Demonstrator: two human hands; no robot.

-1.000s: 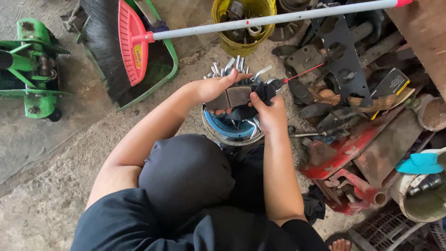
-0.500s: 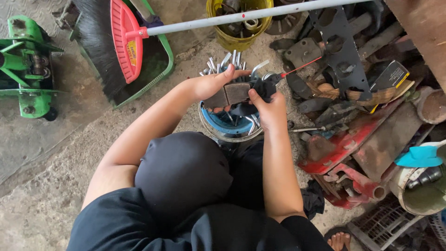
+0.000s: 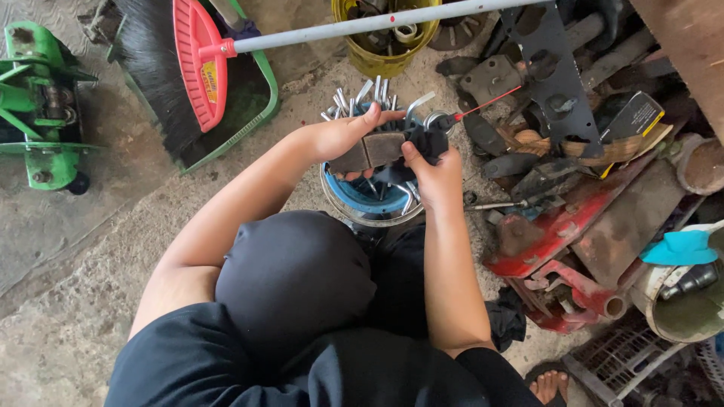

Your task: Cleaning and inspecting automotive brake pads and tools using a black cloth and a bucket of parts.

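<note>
A: What step is this, d'you reckon?

B: Looks like spraying/cleaning a part. Left hand [image 3: 341,136] is clamped round a flat brown-grey pad [image 3: 375,151], prob. a brake pad, thumb under and fingers over the top edge. Right hand [image 3: 431,169] is closed round a dark spray can [image 3: 428,139], whose thin red straw [image 3: 486,102] points up and to the right, away from the pad.

A: Where's the pad sitting?

B: Held in the air, right above the blue-rimmed bucket [image 3: 354,203] of metal tools, approx. centre of view, just beside the can.

A: Next move needs what?

B: My guess: the straw has to be aimed at the pad face, w/ the pad kept steady over the bucket so drips fall in.

A: Counts?

B: 1 pad that I can tell, maybe 2 side by side, there's a seam. 1 can, 1 straw. 2 hands, both busy. 1 blue bucket, 1 yellow bucket [image 3: 386,41] behind it. 1 red broom [image 3: 197,64] w/ a grey pole, 1 green dustpan [image 3: 260,105]. Tools in the bucket: too many & overlapping to count.
</note>
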